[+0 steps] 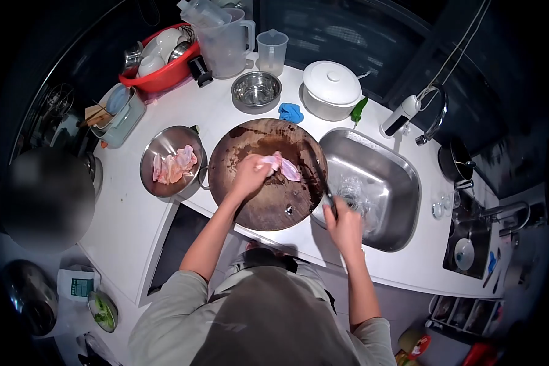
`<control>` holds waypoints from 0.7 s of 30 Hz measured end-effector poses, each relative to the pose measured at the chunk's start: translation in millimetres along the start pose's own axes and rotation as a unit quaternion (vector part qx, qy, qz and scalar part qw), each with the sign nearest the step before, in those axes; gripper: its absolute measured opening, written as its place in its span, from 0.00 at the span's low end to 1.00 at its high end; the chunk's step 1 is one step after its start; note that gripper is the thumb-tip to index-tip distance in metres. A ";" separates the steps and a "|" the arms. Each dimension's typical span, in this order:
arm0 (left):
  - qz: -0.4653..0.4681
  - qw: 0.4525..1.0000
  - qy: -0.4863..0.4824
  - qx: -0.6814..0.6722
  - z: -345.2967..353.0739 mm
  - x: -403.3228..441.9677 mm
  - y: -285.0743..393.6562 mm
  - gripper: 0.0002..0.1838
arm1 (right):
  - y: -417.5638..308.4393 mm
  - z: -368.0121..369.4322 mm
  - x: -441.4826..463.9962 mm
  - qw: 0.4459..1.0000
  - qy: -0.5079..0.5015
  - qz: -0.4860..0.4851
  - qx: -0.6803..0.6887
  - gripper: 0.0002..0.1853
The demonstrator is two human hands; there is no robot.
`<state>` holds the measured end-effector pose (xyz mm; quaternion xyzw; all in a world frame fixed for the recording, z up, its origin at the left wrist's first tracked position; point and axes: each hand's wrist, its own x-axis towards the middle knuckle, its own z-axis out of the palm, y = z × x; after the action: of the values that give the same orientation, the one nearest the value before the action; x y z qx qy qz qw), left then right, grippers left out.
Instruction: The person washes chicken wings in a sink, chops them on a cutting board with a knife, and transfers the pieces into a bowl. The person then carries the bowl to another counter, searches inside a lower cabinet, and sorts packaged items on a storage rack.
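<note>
On a round wooden chopping board point(256, 201), my left hand point(250, 175) pinches a raw chicken wing point(288, 171); part of the meat is hidden by the fingers. The pale pink wing lies near the board's middle. My right hand point(344, 227) grips the dark handle of a knife point(329, 195) at the board's right edge. Its blade points away from me and is hard to make out against the wet, dark wood. Left of the board, a steel bowl point(158, 146) contains several pieces of raw chicken point(175, 165).
A steel sink point(402, 201) adjoins the board on the right. Behind stand a metal basin point(256, 91), a blue cloth point(291, 112), a white lidded pot point(332, 85), a green pepper point(359, 111) and plastic jugs point(222, 46). A red tub point(171, 74) of dishes sits at the back left.
</note>
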<state>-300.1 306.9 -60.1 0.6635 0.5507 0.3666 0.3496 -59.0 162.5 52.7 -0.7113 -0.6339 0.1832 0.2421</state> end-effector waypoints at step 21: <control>0.043 0.949 0.286 0.128 -97.1 -28.3 29.6 0.13 | 23.3 101.6 99.2 0.956 0.067 -0.247 -0.143 0.19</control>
<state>-374.2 280.5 9.9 0.5926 0.6409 0.4823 0.0735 -84.8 270.3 -39.0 -0.5700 -0.7919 -0.0230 0.2178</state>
